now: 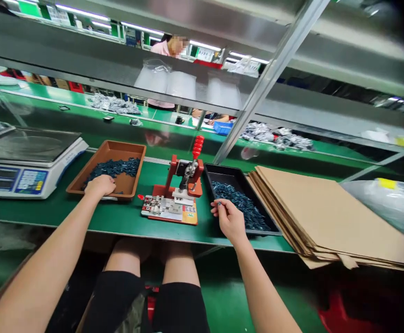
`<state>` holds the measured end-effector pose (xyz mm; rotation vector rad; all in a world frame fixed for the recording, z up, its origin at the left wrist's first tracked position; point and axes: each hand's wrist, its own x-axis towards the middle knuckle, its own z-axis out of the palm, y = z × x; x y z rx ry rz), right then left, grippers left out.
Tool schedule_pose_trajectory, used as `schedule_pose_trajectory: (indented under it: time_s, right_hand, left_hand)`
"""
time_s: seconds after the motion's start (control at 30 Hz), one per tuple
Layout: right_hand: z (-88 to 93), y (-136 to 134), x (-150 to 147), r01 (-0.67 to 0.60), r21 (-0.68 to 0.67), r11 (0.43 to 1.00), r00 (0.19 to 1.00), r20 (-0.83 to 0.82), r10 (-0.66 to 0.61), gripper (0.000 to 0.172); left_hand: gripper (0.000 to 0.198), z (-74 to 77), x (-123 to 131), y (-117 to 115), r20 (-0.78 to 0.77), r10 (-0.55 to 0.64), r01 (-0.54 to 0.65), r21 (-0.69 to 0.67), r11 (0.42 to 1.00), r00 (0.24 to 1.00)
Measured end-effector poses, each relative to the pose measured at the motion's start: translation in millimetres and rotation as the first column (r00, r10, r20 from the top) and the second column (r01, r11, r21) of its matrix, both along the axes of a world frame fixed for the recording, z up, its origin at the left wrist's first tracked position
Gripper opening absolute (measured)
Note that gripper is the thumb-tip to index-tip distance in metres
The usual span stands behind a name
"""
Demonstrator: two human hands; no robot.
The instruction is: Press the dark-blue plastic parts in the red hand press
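Note:
My left hand (100,186) reaches over the near edge of a brown tray (118,147) that holds a heap of small dark-blue parts (118,167). Its fingers curl down and together; whatever lies between them is hidden. Beside the near left edge of a black tray (222,172), my right hand (230,219) is raised in a pinch, with a tiny dark-blue part (219,203) at its fingertips. Similar slim dark pieces (243,208) fill the black tray. Between my hands stands a toggle press (184,178) with a red handle and a metal fixture (162,207) on its base.
A weighing scale (24,159) is at the left. Flat cardboard sheets (326,208) are stacked right of the black tray, partly past the table edge. A slanted metal post (257,101) and a shelf with bagged white items (181,85) rise behind. Another person (165,48) is beyond.

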<state>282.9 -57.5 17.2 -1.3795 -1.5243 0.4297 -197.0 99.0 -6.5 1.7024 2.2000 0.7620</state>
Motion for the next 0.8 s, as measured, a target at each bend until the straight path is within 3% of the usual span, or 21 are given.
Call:
schedule_pose_trajectory:
  time_s: [0.07, 0.13, 0.27, 0.37, 0.47, 0.53, 0.67, 0.8]
  right_hand:
    - [-13.2, -8, -26, -0.078, -0.003, 0.997, 0.997, 0.029, 0.078, 0.021]
    - [-30.2, -9, -47, -0.087, -0.026, 0.996, 0.996, 0.019, 0.087, 0.019]
    - [-54.7, 3, -65, 0.050, 0.021, 0.999, 0.998, -0.023, -0.050, 0.019]
    - [-57.4, 11, -61, 0.165, 0.081, 0.983, 0.986, -0.040, -0.162, 0.018]
    - [-55.9, 11, -57, 0.137, -0.005, 0.991, 0.980, -0.145, -0.137, 0.016]
    - [-56.1, 11, -56, 0.086, -0.026, 0.996, 0.971, -0.221, -0.089, 0.011]
    - [-58.2, 13, -56, 0.084, -0.019, 0.996, 0.942, -0.325, -0.086, 0.009]
    - [-59.8, 14, -56, 0.113, -0.040, 0.993, 0.907, -0.404, -0.119, 0.019]
  left_hand:
    - [0.018, 13.2, 6, -9, -0.088, 0.021, -0.030, -0.093, 0.995, 0.996]
    - [0.025, 25.0, 15, -19, -0.133, 0.043, -0.058, -0.114, 0.992, 0.990]
    - [0.040, 35.9, 24, -37, -0.128, 0.094, -0.069, 0.186, 0.980, 0.987]
    - [0.045, 39.4, 23, -47, -0.099, 0.067, -0.019, 0.425, 0.905, 0.993]
    - [0.045, 42.7, 38, -63, -0.050, -0.045, 0.065, 0.533, 0.844, 0.998]
    - [0.046, 43.2, 62, -82, 0.071, -0.180, 0.120, 0.510, 0.852, 0.981]
    - [0.039, 39.6, 129, -118, 0.311, -0.404, 0.328, 0.270, 0.906, 0.860]
    - [0.023, 32.7, 177, -118, 0.103, -0.554, 0.534, 0.171, 0.828, 0.826]
